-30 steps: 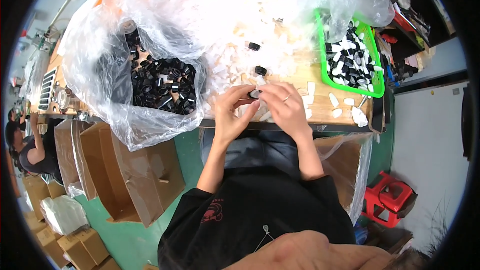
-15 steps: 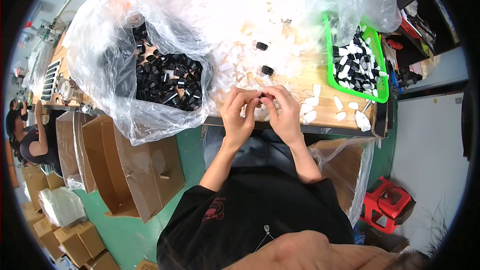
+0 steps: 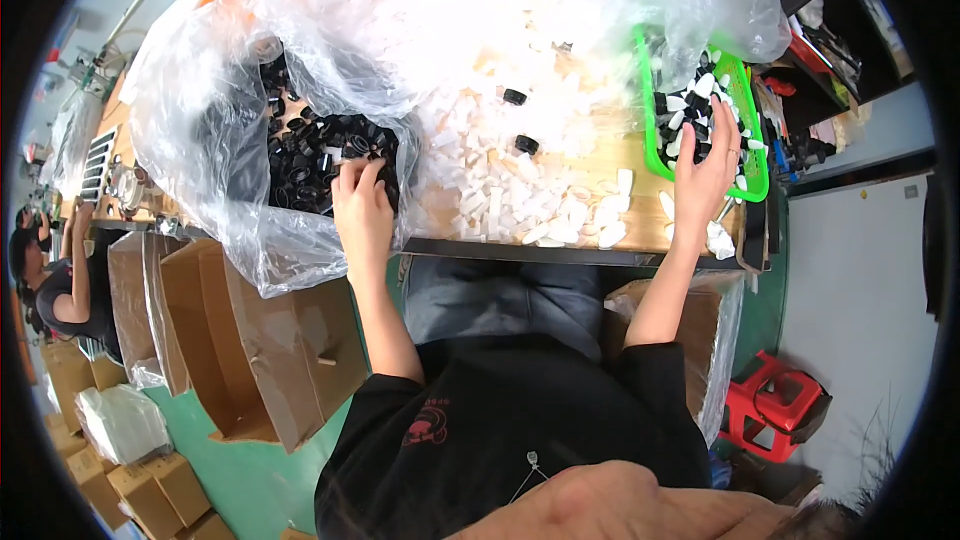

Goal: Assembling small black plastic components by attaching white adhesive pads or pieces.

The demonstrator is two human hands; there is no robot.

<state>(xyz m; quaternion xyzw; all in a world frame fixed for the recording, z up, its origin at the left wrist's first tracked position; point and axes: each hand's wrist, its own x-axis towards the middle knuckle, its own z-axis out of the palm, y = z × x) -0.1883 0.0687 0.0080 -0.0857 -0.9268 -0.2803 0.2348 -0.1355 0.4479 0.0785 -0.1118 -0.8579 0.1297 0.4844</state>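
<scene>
Left hand (image 3: 363, 212), fingers bent at black plastic rings (image 3: 300, 158) in clear plastic bag (image 3: 285, 245), front edge of wooden bench (image 3: 648, 228), grip not determinable, right hand (image 3: 708, 172) open over green plastic basket (image 3: 649, 135), bench's front-right corner.

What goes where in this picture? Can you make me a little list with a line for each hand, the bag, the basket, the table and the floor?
Left hand: in the bag's opening, fingertips at the black rings; grip unclear
Right hand: over the basket, fingers spread
Bag: clear plastic, holding black rings
Basket: green, holding black and white pieces
Table: loose white pieces, two black rings
Floor: green; red stool at right
</scene>
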